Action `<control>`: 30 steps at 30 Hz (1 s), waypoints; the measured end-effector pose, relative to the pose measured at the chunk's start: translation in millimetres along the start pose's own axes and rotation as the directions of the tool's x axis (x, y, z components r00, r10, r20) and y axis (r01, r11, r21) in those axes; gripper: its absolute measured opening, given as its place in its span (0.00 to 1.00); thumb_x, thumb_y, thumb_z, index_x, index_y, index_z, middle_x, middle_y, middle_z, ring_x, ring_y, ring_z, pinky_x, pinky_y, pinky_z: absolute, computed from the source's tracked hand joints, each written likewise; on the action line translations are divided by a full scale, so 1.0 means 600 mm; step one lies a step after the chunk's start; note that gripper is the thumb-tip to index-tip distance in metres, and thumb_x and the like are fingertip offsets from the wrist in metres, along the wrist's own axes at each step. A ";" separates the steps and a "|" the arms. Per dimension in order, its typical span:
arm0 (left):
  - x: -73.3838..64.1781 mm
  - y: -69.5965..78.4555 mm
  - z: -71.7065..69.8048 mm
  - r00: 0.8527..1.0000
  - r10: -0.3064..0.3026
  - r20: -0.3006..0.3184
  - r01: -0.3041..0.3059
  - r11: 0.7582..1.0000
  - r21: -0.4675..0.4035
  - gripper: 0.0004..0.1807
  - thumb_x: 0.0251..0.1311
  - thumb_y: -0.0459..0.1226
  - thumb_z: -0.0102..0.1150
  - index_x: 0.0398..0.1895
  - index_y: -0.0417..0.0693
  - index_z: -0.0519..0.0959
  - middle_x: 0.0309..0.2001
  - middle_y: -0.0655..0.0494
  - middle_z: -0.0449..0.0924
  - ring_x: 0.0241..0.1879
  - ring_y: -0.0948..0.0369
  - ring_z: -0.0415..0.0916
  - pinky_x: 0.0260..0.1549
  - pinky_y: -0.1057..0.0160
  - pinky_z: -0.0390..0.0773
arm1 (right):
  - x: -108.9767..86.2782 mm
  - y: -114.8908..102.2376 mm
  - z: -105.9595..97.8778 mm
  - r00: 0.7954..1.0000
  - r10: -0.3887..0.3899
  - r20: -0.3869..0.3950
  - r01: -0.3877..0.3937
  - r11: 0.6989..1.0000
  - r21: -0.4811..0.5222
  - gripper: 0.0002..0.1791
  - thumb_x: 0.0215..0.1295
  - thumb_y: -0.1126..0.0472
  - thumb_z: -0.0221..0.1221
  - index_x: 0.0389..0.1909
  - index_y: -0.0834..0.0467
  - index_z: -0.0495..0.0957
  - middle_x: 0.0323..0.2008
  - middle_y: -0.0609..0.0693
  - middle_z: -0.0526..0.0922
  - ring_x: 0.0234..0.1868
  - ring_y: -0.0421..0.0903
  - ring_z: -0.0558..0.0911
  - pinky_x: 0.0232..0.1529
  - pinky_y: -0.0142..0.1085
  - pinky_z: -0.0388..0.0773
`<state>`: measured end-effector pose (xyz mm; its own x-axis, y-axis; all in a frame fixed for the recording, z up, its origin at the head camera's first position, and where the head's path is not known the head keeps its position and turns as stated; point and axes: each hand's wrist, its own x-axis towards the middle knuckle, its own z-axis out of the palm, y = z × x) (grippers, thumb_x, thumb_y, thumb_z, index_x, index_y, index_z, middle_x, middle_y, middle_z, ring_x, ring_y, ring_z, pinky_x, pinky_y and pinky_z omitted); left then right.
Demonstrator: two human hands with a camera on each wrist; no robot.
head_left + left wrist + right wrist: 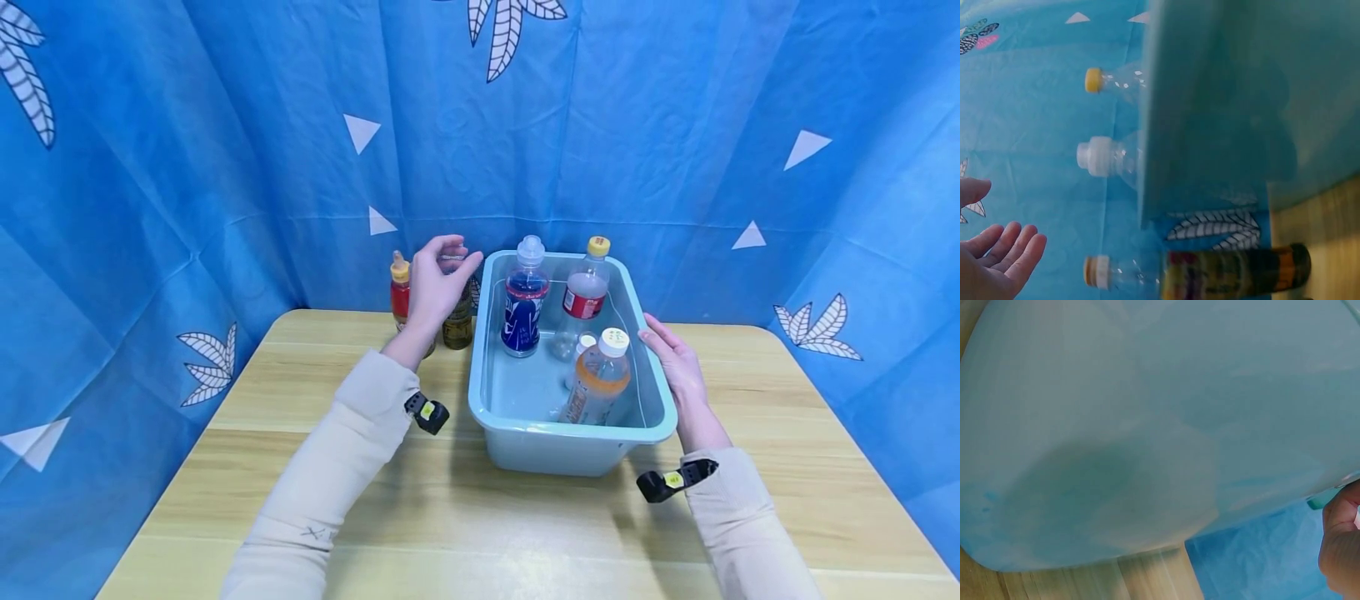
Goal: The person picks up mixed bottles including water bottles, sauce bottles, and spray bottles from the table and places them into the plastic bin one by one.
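Observation:
A light blue plastic basin [525, 428] holds several bottles. My right hand [678, 367] grips its right rim, with the thumb at the edge; the right wrist view shows curled fingers [1342, 534] at the rim beside the basin wall [1147, 425]. My left hand [438, 283] is raised left of the basin, above a dark-labelled bottle [457, 327]. In the left wrist view the fingers [1022, 256] are spread loosely with nothing between them, apart from that bottle's cap [1096, 272]. A red bottle with a yellow cap [401, 287] stands partly hidden behind my left hand.
Inside the basin are a blue-wrapped bottle [525, 304], a red-labelled bottle with a yellow cap [587, 292], an orange-banded bottle with a white cap [600, 379] and a small white-capped bottle [585, 343]. The wooden table [300, 392] meets a blue curtain [480, 150] behind.

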<state>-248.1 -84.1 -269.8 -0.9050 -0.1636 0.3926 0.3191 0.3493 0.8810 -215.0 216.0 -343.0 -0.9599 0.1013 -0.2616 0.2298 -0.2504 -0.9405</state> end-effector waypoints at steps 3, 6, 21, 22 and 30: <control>-0.002 -0.013 -0.010 1.000 0.015 -0.024 -0.015 1.000 -0.001 0.18 0.53 0.38 0.60 0.46 0.37 0.74 0.41 0.44 0.77 0.38 0.55 0.76 0.39 0.62 0.75 | -0.002 -0.001 0.001 1.000 0.000 -0.001 0.000 1.000 -0.006 0.33 0.59 0.56 0.56 0.65 0.53 0.57 0.59 0.46 0.64 0.36 0.31 0.76 0.36 0.24 0.74; -0.002 -0.026 -0.022 0.998 0.026 -0.059 -0.025 1.000 0.019 0.17 0.52 0.37 0.61 0.44 0.36 0.75 0.39 0.44 0.78 0.36 0.55 0.76 0.37 0.61 0.75 | -0.003 -0.001 0.001 1.000 -0.006 -0.002 0.006 1.000 -0.016 0.33 0.59 0.56 0.56 0.65 0.53 0.57 0.59 0.46 0.64 0.37 0.31 0.76 0.36 0.24 0.74; 0.000 -0.080 -0.065 0.984 0.008 -0.180 0.006 0.997 0.075 0.14 0.51 0.36 0.62 0.38 0.35 0.77 0.37 0.42 0.78 0.34 0.53 0.77 0.38 0.62 0.75 | 0.002 0.000 0.001 1.000 0.005 -0.005 -0.005 1.000 -0.020 0.32 0.59 0.56 0.56 0.65 0.52 0.57 0.66 0.50 0.55 0.36 0.31 0.76 0.35 0.24 0.74; 0.000 -0.083 -0.067 0.982 0.006 -0.190 0.010 0.997 0.080 0.15 0.50 0.36 0.62 0.38 0.35 0.77 0.37 0.42 0.78 0.34 0.53 0.77 0.38 0.62 0.75 | 0.001 0.001 0.001 1.000 0.005 -0.005 -0.005 1.000 -0.024 0.32 0.59 0.56 0.56 0.65 0.52 0.57 0.66 0.50 0.55 0.37 0.31 0.76 0.35 0.24 0.74; 0.009 -0.106 -0.080 0.971 -0.032 -0.238 0.059 0.992 0.109 0.17 0.49 0.36 0.64 0.40 0.34 0.76 0.39 0.44 0.78 0.37 0.51 0.75 0.40 0.57 0.73 | -0.002 0.000 0.001 1.000 -0.001 -0.005 0.000 1.000 -0.029 0.33 0.59 0.54 0.56 0.65 0.52 0.57 0.64 0.49 0.58 0.39 0.33 0.75 0.36 0.24 0.74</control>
<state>-260.1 -151.4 -311.3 -0.8217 -0.3896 0.4160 0.2326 0.4372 0.8688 -213.8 215.3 -342.6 -0.9592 0.1059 -0.2620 0.2340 -0.2222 -0.9465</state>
